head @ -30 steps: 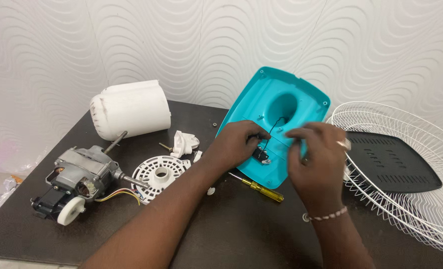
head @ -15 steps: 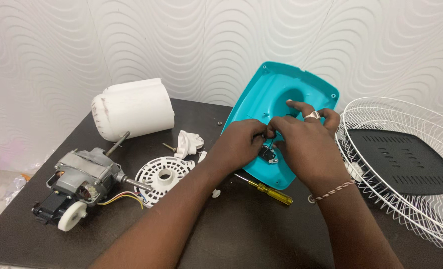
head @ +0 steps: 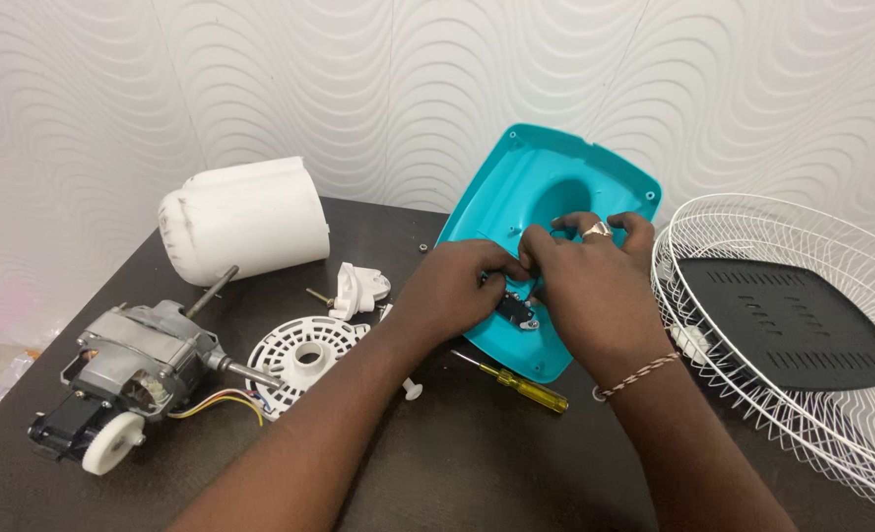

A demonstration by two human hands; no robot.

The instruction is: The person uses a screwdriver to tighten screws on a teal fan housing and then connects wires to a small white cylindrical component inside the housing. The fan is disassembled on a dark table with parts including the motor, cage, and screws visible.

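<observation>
A teal plastic fan base cover (head: 516,187) stands tilted on the dark table, its hollow inside facing me. Both hands work inside it. My left hand (head: 457,286) pinches a small black part (head: 514,311) with wires at the cover's lower middle. My right hand (head: 585,281), with a ring and a thread bracelet, lies over the same spot, its fingers curled against the left fingertips and the cover's recess. What the right fingertips grip is hidden.
A yellow-handled screwdriver (head: 526,386) lies under the cover. To the left are a white round vented disc (head: 304,357), a small white plastic piece (head: 360,288), a fan motor (head: 132,369) with coloured wires and a white motor housing (head: 245,219). A white wire fan guard (head: 802,394) holding a black plate (head: 787,325) sits right.
The view has shifted slightly. My right hand moved left and down over the cover's recess until its fingers met the left hand's at the small black part.
</observation>
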